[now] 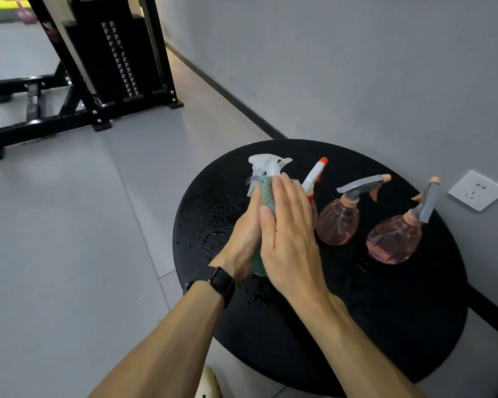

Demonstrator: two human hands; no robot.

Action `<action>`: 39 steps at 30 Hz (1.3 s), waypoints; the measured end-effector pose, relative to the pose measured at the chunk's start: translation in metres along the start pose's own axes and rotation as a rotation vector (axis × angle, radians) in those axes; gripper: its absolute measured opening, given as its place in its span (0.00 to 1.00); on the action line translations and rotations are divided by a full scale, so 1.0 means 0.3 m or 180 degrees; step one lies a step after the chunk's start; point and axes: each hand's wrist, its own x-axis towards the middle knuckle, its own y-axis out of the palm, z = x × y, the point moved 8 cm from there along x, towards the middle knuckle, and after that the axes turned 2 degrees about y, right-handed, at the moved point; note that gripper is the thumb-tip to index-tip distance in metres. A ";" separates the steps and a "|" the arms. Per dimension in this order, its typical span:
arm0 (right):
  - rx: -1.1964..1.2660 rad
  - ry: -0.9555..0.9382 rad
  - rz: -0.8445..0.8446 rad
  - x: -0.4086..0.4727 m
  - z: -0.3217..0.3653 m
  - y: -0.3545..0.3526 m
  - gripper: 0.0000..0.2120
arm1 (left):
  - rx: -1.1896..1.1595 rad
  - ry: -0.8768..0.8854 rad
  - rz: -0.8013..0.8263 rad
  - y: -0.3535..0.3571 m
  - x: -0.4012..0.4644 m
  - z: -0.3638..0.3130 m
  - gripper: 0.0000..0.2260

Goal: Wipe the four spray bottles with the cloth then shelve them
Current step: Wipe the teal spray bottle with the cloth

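1. Head view shows the wiping step under way: a green waffle-textured cloth (266,196) is wrapped round the body of a spray bottle with a white plastic trigger head (266,165), held just above the left edge of the round black desk (400,326).
2. The left hand (242,239) grips the cloth-covered bottle from the left, its fingers curled round it; a black band sits on that wrist.
3. The right hand (288,239) lies flat on the cloth, fingers straight and together, pressing rather than clasping.
4. Three more bottles stand on the far half of the desk: a bottle with a white trigger and orange nozzle tip (314,179), mostly hidden behind the right hand, then two round-bellied clear pink plastic bottles with grey triggers and peach nozzles, one in the middle (339,222) and one nearer the right edge (394,239).
5. By my reading, the task is early: one bottle is being wiped, the other three look untouched, and nothing is shelved. No shelf shows in view.
6. Water droplets bead on the matte desk top near its left edge, so the bottles are likely wet and slippery.
7. The pink bottles are glossy and translucent; the cloth looks soft and nubbly.
8. A black metal gym frame (78,81) stands on the pale tiled floor beyond; a white wall socket (477,191) sits on the grey wall.
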 end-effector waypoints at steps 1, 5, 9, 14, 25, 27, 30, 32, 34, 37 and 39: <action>-0.0003 -0.0006 -0.0017 -0.005 -0.005 -0.002 0.26 | 0.0005 -0.0008 -0.0016 0.001 0.003 0.000 0.28; -0.0035 -0.0109 -0.0105 -0.020 -0.006 -0.012 0.25 | -0.0156 -0.0074 -0.0090 -0.006 0.030 0.004 0.25; 0.0012 -0.0205 -0.0142 -0.075 -0.013 -0.021 0.24 | -0.0497 -0.0148 -0.0126 -0.011 0.059 0.011 0.33; 0.0046 -0.0324 -0.0082 -0.131 -0.033 -0.029 0.23 | -0.0580 -0.0137 -0.0140 -0.016 0.077 -0.008 0.34; 0.0086 -0.0075 0.0097 -0.075 -0.052 -0.013 0.25 | -0.0503 -0.0241 0.0232 0.034 0.052 0.034 0.33; 0.0092 -0.0043 0.0220 -0.056 -0.050 -0.004 0.26 | -0.0475 -0.0240 0.0160 0.024 0.057 0.042 0.37; 0.0054 -0.0006 0.0354 -0.024 -0.046 0.002 0.27 | -0.0344 -0.0246 0.0155 0.021 0.051 0.044 0.38; 0.0025 -0.0011 0.0418 -0.006 -0.043 0.001 0.26 | -0.0269 -0.0314 0.0125 0.012 0.049 0.053 0.38; 0.0079 0.0002 0.0563 0.009 -0.038 0.007 0.25 | -0.0241 -0.0340 0.0054 -0.004 0.045 0.044 0.36; 0.0294 -0.0061 0.0636 0.025 -0.019 0.007 0.25 | -0.0231 -0.0304 -0.0142 -0.041 0.040 0.017 0.30; 0.0422 -0.0107 0.0644 0.025 -0.003 0.008 0.25 | -0.0268 -0.0194 -0.0233 -0.058 0.037 -0.007 0.27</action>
